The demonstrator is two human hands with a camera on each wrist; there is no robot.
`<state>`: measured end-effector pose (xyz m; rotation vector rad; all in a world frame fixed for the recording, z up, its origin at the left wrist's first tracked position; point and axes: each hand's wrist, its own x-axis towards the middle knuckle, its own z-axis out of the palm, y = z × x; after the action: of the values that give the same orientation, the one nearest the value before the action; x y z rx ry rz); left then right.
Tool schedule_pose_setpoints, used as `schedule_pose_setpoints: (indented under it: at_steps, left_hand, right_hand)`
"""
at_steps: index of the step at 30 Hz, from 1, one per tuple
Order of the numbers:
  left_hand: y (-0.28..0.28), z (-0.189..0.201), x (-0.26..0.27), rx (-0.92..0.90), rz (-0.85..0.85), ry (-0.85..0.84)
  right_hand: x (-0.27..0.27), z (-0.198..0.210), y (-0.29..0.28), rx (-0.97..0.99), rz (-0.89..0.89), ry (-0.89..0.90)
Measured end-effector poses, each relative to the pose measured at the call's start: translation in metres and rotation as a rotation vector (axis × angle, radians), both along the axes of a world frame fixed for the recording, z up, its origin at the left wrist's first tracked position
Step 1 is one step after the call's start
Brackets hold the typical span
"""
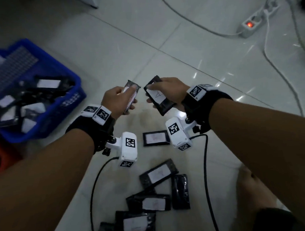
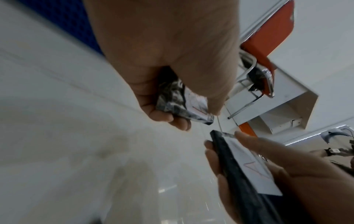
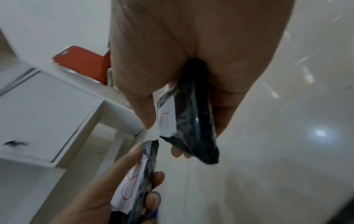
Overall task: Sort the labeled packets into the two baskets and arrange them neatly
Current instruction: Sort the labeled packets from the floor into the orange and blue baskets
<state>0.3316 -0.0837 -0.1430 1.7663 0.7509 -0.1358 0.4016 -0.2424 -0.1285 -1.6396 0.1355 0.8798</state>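
Above the pale tiled floor [image 1: 188, 44], the left hand [image 1: 115, 101] has its fingers [image 2: 166, 118] curled round a black plastic packet with a white paper label [image 1: 130, 97], held edge-up; its red mark is too blurred to read. Just beside it, at 3 o'clock and not touching, the right hand [image 1: 170, 92] grasps a second black labelled packet [image 1: 158, 96] between thumb and fingers [image 2: 212, 153], label facing up with a red "A" drawn on it.

A blue perforated plastic basket [image 1: 72, 101] sits on the floor at 9 o'clock from the hands, with several black labelled packets lying jumbled inside. A corner of a red basket [image 1: 3, 153] shows at the picture's left edge, below the blue one.

At 6 o'clock from the hands, one single black labelled packet [image 1: 155, 138] lies flat, and nearer the person a loose cluster of black packets [image 1: 151, 197] overlaps on the tiles. A white power strip with a lit red switch [image 1: 254, 21] lies at 2 o'clock.
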Motion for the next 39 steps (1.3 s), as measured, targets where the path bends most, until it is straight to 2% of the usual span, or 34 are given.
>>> schedule_pose_setpoints:
  at_steps: [3,7,11,13,15,17,19,22,30,32,36,39]
  left_hand:
    - [0.058,0.033,-0.027,0.152,0.013,-0.075]
    - [0.132,0.081,-0.073,0.274,0.023,-0.1]
    - [0.2,0.121,-0.127,0.471,-0.051,-0.065]
    - [0.234,0.136,-0.16,0.588,-0.039,-0.03]
    - [0.264,0.143,-0.198,0.701,-0.036,0.038]
    - [0.29,0.135,-0.23,0.782,0.001,0.072]
    - [0.311,0.115,-0.253,0.78,0.087,0.061]
    - [0.328,0.086,-0.27,0.789,0.13,0.083]
    - [0.344,0.036,-0.261,0.805,0.007,0.189]
    - [0.352,0.027,-0.26,0.893,0.028,0.185]
    - [0.359,0.017,-0.258,1.183,0.149,0.217]
    - [0.349,0.011,-0.246,1.296,0.148,0.205]
  right_hand:
    - [-0.02,0.037,0.049,0.066,0.141,-0.062]
    - [-0.047,0.08,0.116,0.025,0.319,-0.221]
    - [-0.078,0.117,0.189,-0.277,0.687,-0.742]
    - [-0.097,0.129,0.228,-0.386,0.866,-0.934]
    - [-0.115,0.133,0.265,-0.434,0.989,-1.051]
    - [-0.126,0.124,0.296,-0.457,1.038,-1.124]
    - [-0.134,0.112,0.318,-0.485,1.054,-1.19]
    - [-0.141,0.093,0.334,-0.5,1.1,-1.268]
    - [-0.111,0.049,0.348,-0.584,1.308,-1.284]
    - [-0.108,0.037,0.355,-0.542,1.303,-1.323]
    - [-0.104,0.016,0.363,-0.442,1.189,-1.466]
    - [-0.097,0.009,0.364,-0.451,1.12,-1.559]
